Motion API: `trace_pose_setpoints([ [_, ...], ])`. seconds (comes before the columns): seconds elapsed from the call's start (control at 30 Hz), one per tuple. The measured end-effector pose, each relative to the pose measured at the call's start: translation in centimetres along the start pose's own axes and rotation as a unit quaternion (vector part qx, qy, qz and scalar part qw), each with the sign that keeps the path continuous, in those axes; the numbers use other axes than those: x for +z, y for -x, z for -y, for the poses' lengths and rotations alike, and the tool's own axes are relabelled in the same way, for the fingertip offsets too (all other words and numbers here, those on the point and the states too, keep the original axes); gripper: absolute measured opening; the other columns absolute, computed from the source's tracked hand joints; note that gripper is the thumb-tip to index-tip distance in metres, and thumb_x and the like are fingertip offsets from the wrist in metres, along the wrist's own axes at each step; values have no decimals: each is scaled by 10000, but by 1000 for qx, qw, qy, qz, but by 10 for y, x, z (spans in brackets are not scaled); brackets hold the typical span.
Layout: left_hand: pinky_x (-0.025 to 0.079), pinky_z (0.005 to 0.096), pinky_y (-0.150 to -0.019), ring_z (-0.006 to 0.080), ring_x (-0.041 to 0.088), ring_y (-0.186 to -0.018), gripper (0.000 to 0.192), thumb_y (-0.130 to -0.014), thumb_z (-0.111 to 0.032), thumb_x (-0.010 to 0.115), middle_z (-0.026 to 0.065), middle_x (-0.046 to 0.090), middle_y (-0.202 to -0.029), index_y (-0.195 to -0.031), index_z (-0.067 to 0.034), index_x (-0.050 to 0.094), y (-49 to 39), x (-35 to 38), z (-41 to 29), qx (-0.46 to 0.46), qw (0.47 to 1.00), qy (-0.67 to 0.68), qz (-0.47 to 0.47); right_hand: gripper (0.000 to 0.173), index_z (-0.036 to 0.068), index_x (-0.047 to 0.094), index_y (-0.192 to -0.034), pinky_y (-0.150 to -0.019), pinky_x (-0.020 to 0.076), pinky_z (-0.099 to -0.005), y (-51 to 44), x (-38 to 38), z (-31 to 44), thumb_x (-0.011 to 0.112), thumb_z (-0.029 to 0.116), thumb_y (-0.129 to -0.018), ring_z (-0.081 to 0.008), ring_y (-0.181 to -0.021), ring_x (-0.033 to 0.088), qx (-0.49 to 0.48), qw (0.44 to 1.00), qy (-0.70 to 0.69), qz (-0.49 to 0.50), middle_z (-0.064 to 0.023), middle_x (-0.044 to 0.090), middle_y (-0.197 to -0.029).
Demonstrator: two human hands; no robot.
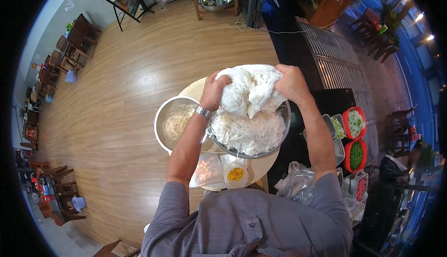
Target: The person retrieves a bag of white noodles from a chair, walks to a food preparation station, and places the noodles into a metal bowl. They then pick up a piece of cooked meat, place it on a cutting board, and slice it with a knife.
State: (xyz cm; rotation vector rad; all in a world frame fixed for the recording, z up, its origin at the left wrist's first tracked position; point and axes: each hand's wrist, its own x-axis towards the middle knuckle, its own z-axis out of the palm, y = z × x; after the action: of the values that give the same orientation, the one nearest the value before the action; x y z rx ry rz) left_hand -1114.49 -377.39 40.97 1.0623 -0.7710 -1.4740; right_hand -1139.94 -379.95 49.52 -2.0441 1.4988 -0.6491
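A large clump of white rice noodles (249,86) is held up between my two hands. My left hand (213,91) grips its left side, thumb pressed into the strands; a metal watch sits on that wrist. On the opposite side my right hand (292,81) clasps the clump, its fingertips partly hidden. Below, a wide metal bowl (288,124) holds a heap of loose white noodles (248,131). The clump overlaps the far part of this heap, and I cannot tell whether they touch. By my left forearm, a white basin (158,127) contains thin yellowish dry noodles (178,122).
Both vessels stand on a round table (267,161). Nearer me are a plastic bag (206,171) and a tub of yellow rubber bands (235,174). To the right are red containers of chopped greens (356,155) and pale shreds (356,122), plus crumpled clear plastic bags (297,182).
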Motion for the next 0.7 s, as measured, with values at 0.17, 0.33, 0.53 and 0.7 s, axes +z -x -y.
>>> trace_pose_setpoints([
  [0.17,558,358,-825,233,695,-919,327,-828,-197,609,118,708,-994,-1068,23,644,-15,-28,30,-167,967,186,47,314,44,748,-1003,-788,538,-408,-22,4,-12,683,153,-716,-368,-862,711,9,996,9,85,-208,733,-917],
  [0.33,542,411,-930,313,691,-1038,470,-869,-214,589,191,704,-1119,-1273,26,589,-29,-61,78,-118,970,-213,-7,573,74,652,-1266,-945,512,-398,-36,74,-41,710,258,-726,-357,-1113,651,6,981,41,188,-228,678,-1184],
  [0.53,469,511,-1034,464,586,-1175,800,-799,-257,714,322,562,-1317,-1503,-63,385,-3,-48,73,79,800,-594,-9,925,161,373,-1562,-1186,332,-381,-38,116,-93,738,289,-722,-351,-1454,373,49,965,133,223,-205,326,-1603],
  [0.7,497,492,-1006,447,607,-1157,777,-708,-218,816,287,609,-1277,-1398,-60,493,8,-42,67,72,774,-629,3,865,137,435,-1524,-1169,346,-388,-32,117,-120,747,278,-729,-352,-1433,399,8,981,50,188,-226,377,-1566],
])
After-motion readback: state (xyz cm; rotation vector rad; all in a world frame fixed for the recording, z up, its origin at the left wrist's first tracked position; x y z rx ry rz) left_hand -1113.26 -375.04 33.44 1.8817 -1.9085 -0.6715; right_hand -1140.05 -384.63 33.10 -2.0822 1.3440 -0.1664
